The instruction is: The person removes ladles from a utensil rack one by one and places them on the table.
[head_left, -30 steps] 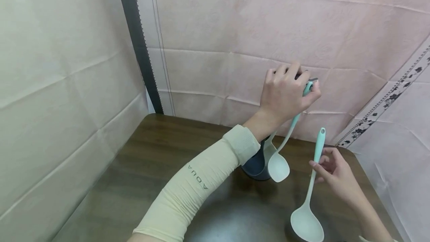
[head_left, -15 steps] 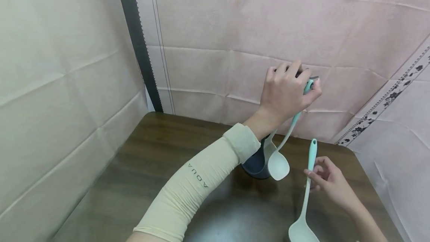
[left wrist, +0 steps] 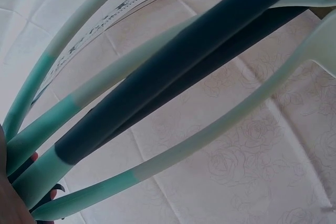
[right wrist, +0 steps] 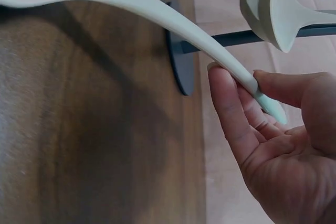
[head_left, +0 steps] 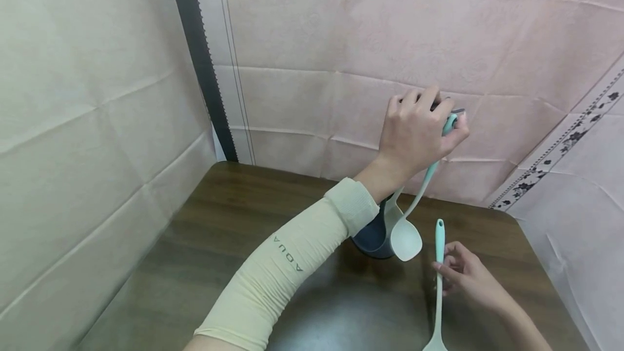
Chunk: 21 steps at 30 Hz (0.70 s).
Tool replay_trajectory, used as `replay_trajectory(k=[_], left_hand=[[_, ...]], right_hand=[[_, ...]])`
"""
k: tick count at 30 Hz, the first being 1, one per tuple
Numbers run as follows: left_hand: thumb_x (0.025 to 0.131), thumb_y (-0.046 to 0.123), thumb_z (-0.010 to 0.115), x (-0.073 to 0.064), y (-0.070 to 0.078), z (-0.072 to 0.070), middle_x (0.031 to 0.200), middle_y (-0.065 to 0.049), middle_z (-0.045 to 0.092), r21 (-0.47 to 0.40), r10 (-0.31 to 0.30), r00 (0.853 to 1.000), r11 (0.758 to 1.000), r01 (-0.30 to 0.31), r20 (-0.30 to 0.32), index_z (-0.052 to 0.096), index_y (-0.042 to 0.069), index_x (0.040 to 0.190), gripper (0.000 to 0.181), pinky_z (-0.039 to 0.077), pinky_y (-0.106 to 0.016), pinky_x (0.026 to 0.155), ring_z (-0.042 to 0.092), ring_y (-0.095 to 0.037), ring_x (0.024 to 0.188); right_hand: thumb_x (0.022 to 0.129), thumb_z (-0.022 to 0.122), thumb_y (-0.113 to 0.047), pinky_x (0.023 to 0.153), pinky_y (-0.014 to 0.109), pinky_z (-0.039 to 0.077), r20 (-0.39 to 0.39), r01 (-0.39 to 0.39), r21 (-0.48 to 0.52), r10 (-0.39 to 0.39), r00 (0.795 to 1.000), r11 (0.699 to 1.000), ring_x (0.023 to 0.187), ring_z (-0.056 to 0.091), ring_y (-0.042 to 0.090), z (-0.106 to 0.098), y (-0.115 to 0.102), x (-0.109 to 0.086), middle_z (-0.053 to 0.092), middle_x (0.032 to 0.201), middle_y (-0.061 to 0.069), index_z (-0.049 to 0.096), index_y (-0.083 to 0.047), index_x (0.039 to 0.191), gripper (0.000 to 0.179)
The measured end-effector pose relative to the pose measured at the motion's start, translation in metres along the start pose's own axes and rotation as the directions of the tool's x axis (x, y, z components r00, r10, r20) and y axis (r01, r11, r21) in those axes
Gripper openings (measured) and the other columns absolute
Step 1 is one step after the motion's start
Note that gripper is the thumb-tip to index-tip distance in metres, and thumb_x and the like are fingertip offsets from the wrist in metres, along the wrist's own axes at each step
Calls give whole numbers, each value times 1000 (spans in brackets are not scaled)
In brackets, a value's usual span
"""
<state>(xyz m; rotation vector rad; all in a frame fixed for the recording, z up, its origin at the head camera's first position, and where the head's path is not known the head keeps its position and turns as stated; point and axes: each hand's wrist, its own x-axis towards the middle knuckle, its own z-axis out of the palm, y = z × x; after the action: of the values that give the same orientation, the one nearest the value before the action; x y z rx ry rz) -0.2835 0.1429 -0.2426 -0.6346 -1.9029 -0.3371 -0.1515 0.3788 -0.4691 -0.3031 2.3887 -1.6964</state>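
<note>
My left hand (head_left: 416,129) curls over the top of a dark utensil stand, its thumb by a mint handle. A white spoon (head_left: 406,240) hangs there by that handle. In the left wrist view, several mint-ended handles (left wrist: 39,142), one with a dark shaft (left wrist: 184,51), fan out from the hand. My right hand (head_left: 470,278) pinches a pale ladle (head_left: 440,242) by its handle between thumb and fingers, mint end up. The ladle's bowl is mostly cut off below the head view. The right wrist view shows the ladle (right wrist: 173,22) slanting above the table.
The stand's round dark base (right wrist: 181,61) sits near the back edge of the brown wooden table (head_left: 234,221). Its pole (right wrist: 236,39) rises from there. Creased pale cloth walls (head_left: 292,31) close in the back and both sides.
My right hand has moved left and toward me with the ladle, whose bowl has mostly slipped below the head view. The left hand has barely moved.
</note>
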Motion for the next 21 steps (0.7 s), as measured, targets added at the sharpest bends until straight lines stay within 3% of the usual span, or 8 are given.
replay_trajectory(k=[7, 21], left_hand=[[99, 48, 42, 0, 2, -1, 103, 11, 68, -1, 2, 1000, 1000, -2, 10, 80, 32, 101, 41, 50, -32, 76, 69, -12, 98], [98, 47, 42, -1, 1, 1, 101, 11, 67, 2, -6, 1000, 1000, 6, -5, 80, 32, 99, 40, 50, -32, 78, 69, -12, 99]], right_hand=[[106, 62, -8, 65, 53, 63, 78, -105, 48, 101, 992, 993, 75, 75, 33, 6, 13, -1, 65, 90, 21, 33, 11, 129, 41], [106, 62, -8, 62, 50, 63, 159, -128, 52, 118, 980, 990, 72, 72, 25, 7, 36, -10, 67, 91, 21, 37, 14, 124, 37]])
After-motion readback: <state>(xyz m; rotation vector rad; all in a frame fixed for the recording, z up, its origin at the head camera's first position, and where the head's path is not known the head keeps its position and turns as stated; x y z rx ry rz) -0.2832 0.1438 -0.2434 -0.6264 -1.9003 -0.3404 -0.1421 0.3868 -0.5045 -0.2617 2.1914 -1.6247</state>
